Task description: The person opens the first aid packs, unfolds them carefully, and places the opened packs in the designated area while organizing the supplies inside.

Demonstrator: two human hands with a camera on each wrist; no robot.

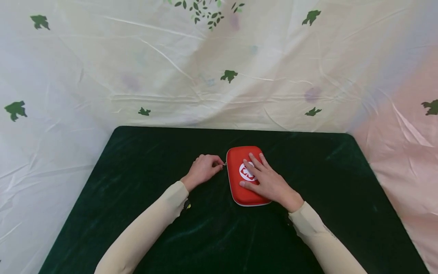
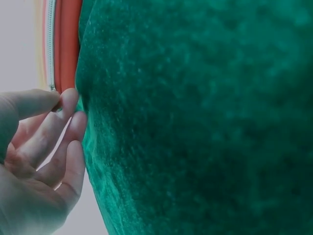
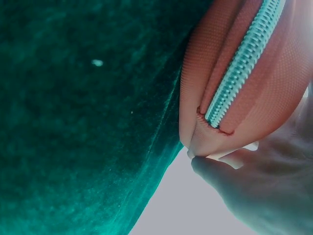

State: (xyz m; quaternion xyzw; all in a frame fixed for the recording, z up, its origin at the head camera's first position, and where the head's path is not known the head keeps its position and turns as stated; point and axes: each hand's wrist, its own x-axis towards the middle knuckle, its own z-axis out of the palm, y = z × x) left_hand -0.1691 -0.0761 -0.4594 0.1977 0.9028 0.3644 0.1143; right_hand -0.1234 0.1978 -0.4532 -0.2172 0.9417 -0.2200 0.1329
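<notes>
A red zippered first-aid case with a round white emblem lies on the dark green cloth. At its left edge my left hand pinches the small zipper pull between thumb and index finger; the fingertips hide most of the pull in the left wrist view. Above them there, the closed teeth of the zipper run along the red side. My right hand rests on the lid with fingers spread, partly covering the emblem. The right wrist view shows the stitched end of the zipper track near the thumb.
The green velvet cloth covers the table under both arms. Behind it and at both sides hang pale curtains printed with green birds and leaves.
</notes>
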